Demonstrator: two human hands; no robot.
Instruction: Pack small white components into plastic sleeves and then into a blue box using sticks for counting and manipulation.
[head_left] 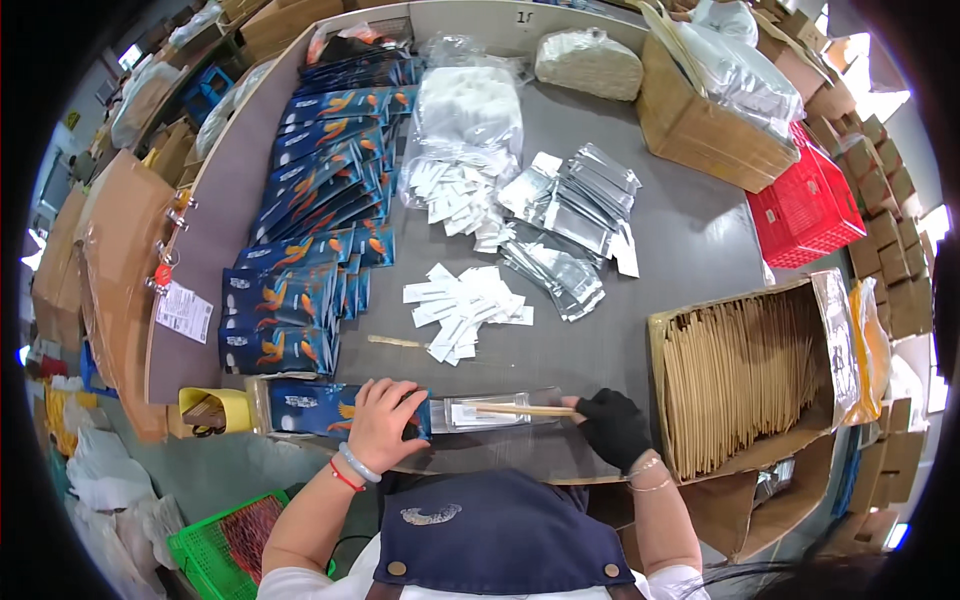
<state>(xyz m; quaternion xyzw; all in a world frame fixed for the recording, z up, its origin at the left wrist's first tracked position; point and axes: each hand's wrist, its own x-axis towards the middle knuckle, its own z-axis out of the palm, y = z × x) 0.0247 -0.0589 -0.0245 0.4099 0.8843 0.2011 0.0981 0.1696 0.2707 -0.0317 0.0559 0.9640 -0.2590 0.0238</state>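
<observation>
My left hand [385,422] lies over the right end of a blue printed pouch [308,408], its fingers curled on the pouch's edge. A bracelet and a red cord circle that wrist. Against the pouch's right end lies a clear flat packet [490,416] with a white label; whether it reaches inside the pouch cannot be made out. My right hand [612,428], in a black glove with bare fingertips, pinches the right end of a thin tan strip [527,409] above the packet. Beyond my hands is a loose pile of white paper slips [462,308].
Stacked blue pouches [285,290] line the table's left side. Silvery packets [580,205] and a plastic bag of white items [465,110] lie farther back. An open carton of tan strips [740,385] stands at right, with a red crate [805,205] beyond. A yellow container [222,408] sits at left.
</observation>
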